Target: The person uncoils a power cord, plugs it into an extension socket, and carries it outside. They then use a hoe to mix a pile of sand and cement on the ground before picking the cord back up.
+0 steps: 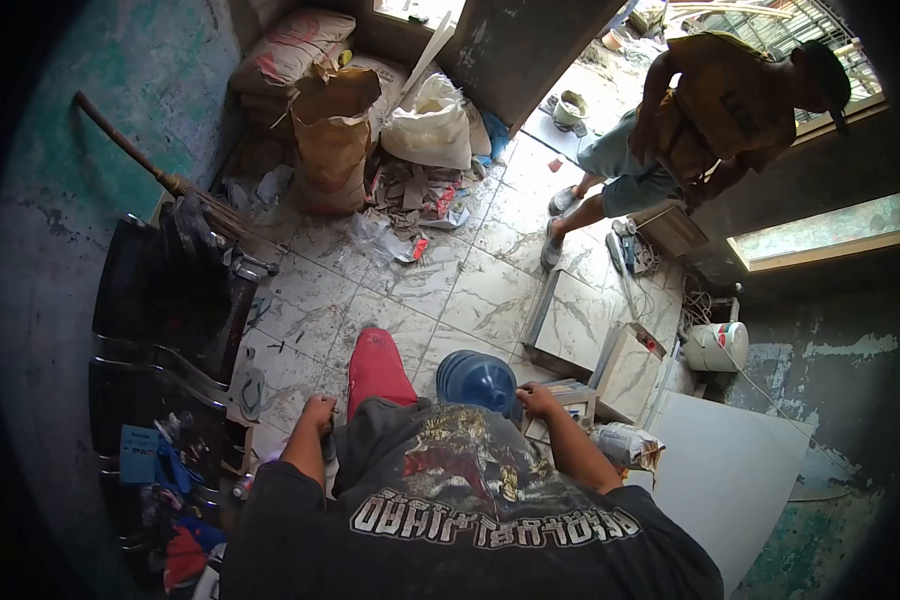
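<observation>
My right hand (537, 400) is closed at the neck of a large blue water jug (478, 380), which hangs or stands tilted beside my leg; its grip is partly hidden. My left hand (320, 411) is held low at my other side with curled fingers, and no object shows in it. Between the hands, my leg in red trousers (378, 362) reaches forward over the tiled floor. My dark printed shirt (490, 500) fills the lower middle of the view.
A person (715, 110) stands by the doorway at upper right. Tile boxes (580, 320), a white bucket (716, 347) and a white board (735, 470) lie on the right. Sacks (335, 150) and scraps (415, 195) crowd the back; a broom (130, 145) and black metal seats (155, 370) line the left.
</observation>
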Demonstrator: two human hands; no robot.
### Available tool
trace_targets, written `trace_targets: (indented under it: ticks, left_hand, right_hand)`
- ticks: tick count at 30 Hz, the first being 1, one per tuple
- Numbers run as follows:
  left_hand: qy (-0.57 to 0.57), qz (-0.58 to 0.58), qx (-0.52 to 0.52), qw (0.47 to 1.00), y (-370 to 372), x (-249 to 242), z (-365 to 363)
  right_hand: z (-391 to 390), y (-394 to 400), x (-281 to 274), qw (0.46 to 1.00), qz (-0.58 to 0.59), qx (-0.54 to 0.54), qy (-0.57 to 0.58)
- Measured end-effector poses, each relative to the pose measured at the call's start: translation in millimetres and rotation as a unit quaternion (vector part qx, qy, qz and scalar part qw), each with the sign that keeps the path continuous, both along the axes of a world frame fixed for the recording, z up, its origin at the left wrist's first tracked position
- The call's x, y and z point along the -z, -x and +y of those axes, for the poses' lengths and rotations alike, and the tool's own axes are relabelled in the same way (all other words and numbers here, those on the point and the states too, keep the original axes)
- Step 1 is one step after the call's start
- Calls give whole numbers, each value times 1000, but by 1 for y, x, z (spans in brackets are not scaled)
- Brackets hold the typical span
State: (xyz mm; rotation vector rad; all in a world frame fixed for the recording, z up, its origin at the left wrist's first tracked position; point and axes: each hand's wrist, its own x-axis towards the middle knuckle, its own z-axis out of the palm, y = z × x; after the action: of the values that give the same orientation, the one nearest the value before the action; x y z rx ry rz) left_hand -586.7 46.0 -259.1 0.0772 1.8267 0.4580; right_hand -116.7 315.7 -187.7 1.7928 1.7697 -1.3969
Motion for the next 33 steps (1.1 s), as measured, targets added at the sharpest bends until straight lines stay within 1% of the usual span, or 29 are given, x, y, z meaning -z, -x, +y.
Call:
trace_targets:
  ticks: [1,3,4,7,8,9,10,13,15,17,19,21,24,27,28,29,30,33]
  left_hand:
    - [-3,-5,46,999,9,18,6]
    - [-48,63,102,992,37,52,25]
    - [-65,94,131,985,57,59,33]
    - [-57,72,131,987,127,53,81]
    - [-55,50,26,997,145,14,109]
    - [-102,43,-27,994,167,-17,137]
    - [-133,62,-33,989,193,-30,160]
    - [-193,112,-35,974,260,-52,212]
    - [-209,126,-47,969,289,-60,240]
    - [-210,123,-72,967,304,-58,256]
    - [-189,111,-51,974,306,-54,274]
    - [-157,101,-24,982,293,-51,292]
    - [-132,146,138,971,272,-6,312]
    - [-118,150,264,946,235,-1,355]
    - [-112,146,276,943,221,2,368]
    - [-102,139,299,939,195,1,389]
    - [-105,143,308,934,188,3,420]
    - [-122,169,331,920,139,-48,489]
  right_hand:
    - [9,7,-2,999,-18,-40,-10]
    - [29,22,17,996,20,87,19]
    - [24,31,27,987,38,151,40]
    - [36,65,37,941,31,311,130]
    - [47,86,35,945,41,294,137]
    - [58,106,30,948,53,279,144]
    - [61,123,24,949,64,269,153]
    - [85,172,9,955,71,281,68]
    - [98,191,0,948,81,297,82]
    - [100,194,5,945,79,308,82]
    - [94,185,15,944,90,312,62]
    - [86,177,12,925,84,354,107]
    - [72,168,-7,920,48,364,139]
    - [84,151,-2,916,44,370,147]
    - [90,140,1,914,49,377,142]
    - [96,121,7,908,56,391,137]
    - [106,114,8,903,64,405,127]
    - [114,82,9,886,69,445,112]
